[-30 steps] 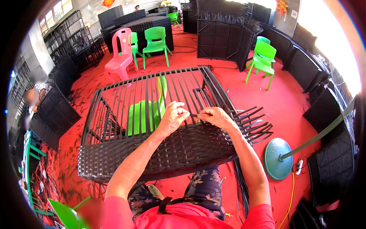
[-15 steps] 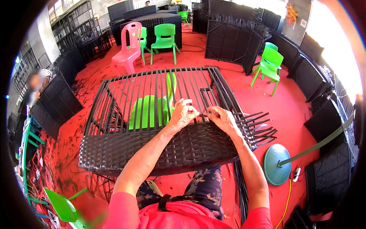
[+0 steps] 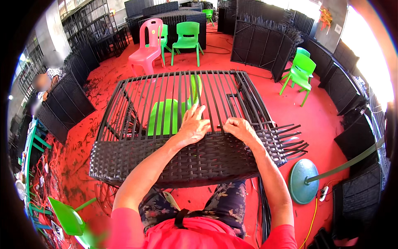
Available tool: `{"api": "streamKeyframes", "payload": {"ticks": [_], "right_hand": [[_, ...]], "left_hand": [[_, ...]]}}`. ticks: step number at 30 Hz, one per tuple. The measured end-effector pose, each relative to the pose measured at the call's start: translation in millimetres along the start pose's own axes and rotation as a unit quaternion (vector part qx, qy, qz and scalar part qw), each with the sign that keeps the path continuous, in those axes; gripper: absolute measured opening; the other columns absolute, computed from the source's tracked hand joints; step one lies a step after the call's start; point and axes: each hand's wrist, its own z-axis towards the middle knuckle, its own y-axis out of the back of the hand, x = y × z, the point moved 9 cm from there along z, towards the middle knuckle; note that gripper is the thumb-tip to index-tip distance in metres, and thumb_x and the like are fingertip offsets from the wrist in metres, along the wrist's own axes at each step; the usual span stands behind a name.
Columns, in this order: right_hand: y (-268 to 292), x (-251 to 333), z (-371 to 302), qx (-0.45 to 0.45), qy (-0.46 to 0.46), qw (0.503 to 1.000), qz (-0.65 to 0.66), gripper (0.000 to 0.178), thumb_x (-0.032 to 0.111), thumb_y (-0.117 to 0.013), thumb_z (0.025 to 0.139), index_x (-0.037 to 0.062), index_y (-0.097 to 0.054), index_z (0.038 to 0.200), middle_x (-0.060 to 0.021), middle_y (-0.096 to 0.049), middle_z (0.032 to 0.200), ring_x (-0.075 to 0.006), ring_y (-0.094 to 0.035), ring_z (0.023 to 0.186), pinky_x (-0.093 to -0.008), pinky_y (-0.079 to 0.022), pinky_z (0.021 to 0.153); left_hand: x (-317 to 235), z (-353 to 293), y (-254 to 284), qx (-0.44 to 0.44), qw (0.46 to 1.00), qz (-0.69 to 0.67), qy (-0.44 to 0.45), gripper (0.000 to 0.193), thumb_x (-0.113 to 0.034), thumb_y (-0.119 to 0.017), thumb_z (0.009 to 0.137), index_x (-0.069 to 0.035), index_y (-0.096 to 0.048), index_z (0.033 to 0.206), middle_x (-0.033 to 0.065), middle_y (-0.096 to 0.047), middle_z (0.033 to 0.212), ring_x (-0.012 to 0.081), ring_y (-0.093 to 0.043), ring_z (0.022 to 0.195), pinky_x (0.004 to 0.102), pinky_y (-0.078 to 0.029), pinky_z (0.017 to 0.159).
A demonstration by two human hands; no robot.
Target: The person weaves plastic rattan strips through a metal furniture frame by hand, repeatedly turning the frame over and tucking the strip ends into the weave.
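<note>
A dark frame lies before me, its near part woven from flat plastic strips (image 3: 174,164) and its far part strung with parallel bare strips (image 3: 166,87). My left hand (image 3: 193,128) rests at the edge of the weave, its fingers stretched up over the bare strips and its thumb pointing right. Just right of it, my right hand (image 3: 239,129) is closed, thumb and forefinger pinching a dark weaving strip (image 3: 221,127) at the weave's edge. Loose strip ends (image 3: 292,141) jut out from the frame's right side. Through the bare strips a green chair (image 3: 163,116) shows beneath.
A pink chair (image 3: 148,47) and a green chair (image 3: 187,39) stand beyond the frame. Another green chair (image 3: 300,72) is at the right, near a round teal base (image 3: 304,181) with a pole. Dark woven panels (image 3: 263,47) lean around the room. Someone stands at far left.
My left hand's fingers have parted from a pinch near the right hand and now stretch upward, slightly farther left. The right hand keeps its pinch. The whole view has shifted a little.
</note>
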Motion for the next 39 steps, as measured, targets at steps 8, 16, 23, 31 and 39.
{"api": "streamKeyframes", "payload": {"ticks": [8,16,23,31,39], "right_hand": [[-3,7,1,-0.043,0.014,0.997,-0.067,0.016,0.020,-0.061,0.076,0.0068,-0.063,0.086,-0.0075,-0.053,0.057,-0.0145,-0.052,0.053,-0.0287,-0.041,0.052],[-51,44,16,0.107,-0.016,0.993,0.035,0.027,0.027,-0.056,0.085,0.0022,-0.062,0.094,-0.0005,-0.046,0.057,-0.0072,-0.041,0.050,-0.0250,-0.034,0.045],[-43,8,24,-0.004,-0.011,0.996,0.093,0.024,0.024,-0.059,0.077,0.0010,-0.056,0.069,-0.0010,-0.048,0.054,-0.0093,-0.046,0.051,-0.0284,-0.035,0.048],[-55,33,18,-0.021,0.040,0.998,-0.046,0.019,0.020,-0.061,0.076,0.0025,-0.062,0.082,-0.0112,-0.059,0.064,-0.0188,-0.058,0.059,-0.0311,-0.044,0.057],[-72,74,23,0.042,0.058,0.997,-0.018,0.025,0.023,-0.055,0.084,0.0016,-0.063,0.093,-0.0086,-0.060,0.068,-0.0093,-0.053,0.059,-0.0250,-0.043,0.055]], "left_hand": [[24,-3,13,-0.013,0.965,-0.232,0.122,0.020,-0.023,-0.061,0.078,-0.006,-0.068,0.083,0.0130,-0.041,0.126,0.0249,-0.028,0.122,0.0365,-0.026,0.100],[47,-26,40,-0.001,0.923,-0.355,0.150,0.023,-0.023,-0.057,0.081,-0.002,-0.067,0.084,0.0113,-0.041,0.122,0.0203,-0.041,0.111,0.0327,-0.038,0.090],[36,-32,23,0.040,0.997,-0.022,0.065,0.023,-0.028,-0.059,0.077,-0.011,-0.067,0.091,0.0165,-0.031,0.135,0.0392,-0.020,0.126,0.0468,-0.020,0.102],[39,-28,25,0.105,0.978,-0.155,0.090,0.020,-0.023,-0.062,0.074,-0.010,-0.067,0.088,0.0145,-0.032,0.135,0.0353,-0.022,0.126,0.0439,-0.018,0.103],[69,-47,60,-0.009,0.886,-0.419,0.200,0.019,-0.022,-0.062,0.077,-0.003,-0.065,0.076,0.0152,-0.041,0.126,0.0232,-0.041,0.113,0.0356,-0.031,0.095]]}}
